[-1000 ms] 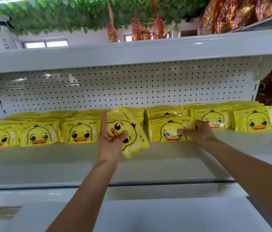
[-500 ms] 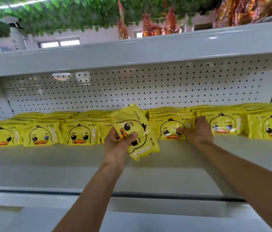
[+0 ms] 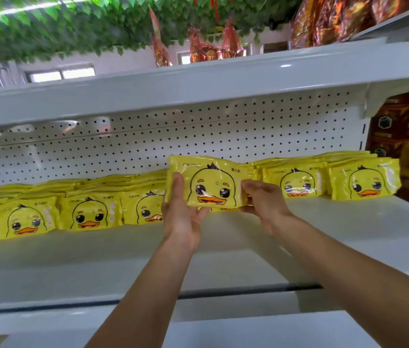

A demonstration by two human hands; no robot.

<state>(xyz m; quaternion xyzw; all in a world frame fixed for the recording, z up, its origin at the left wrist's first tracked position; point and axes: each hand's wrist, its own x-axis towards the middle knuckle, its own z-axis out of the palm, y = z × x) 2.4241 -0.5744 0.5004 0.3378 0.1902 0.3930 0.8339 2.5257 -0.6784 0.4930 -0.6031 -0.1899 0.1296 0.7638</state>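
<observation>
Right hand (image 3: 265, 200) now joins left hand (image 3: 182, 214) gripping duck packet (image 3: 211, 184), turned upright, both forearms extended toward shelf (image 3: 324, 232)

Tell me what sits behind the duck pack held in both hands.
Around the held pack, other yellow packs show at its right and lower edges, the perforated back panel above. Anything directly behind is covered.

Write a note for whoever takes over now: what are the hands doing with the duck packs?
Left hand grips the left edge of one duck pack; right hand pinches its right edge.
The pack is upright, face forward, lifted above the shelf, in front of the row of packs.
Done: one pack picked up and held level.
Left: probably set it down in line with the row.
</observation>
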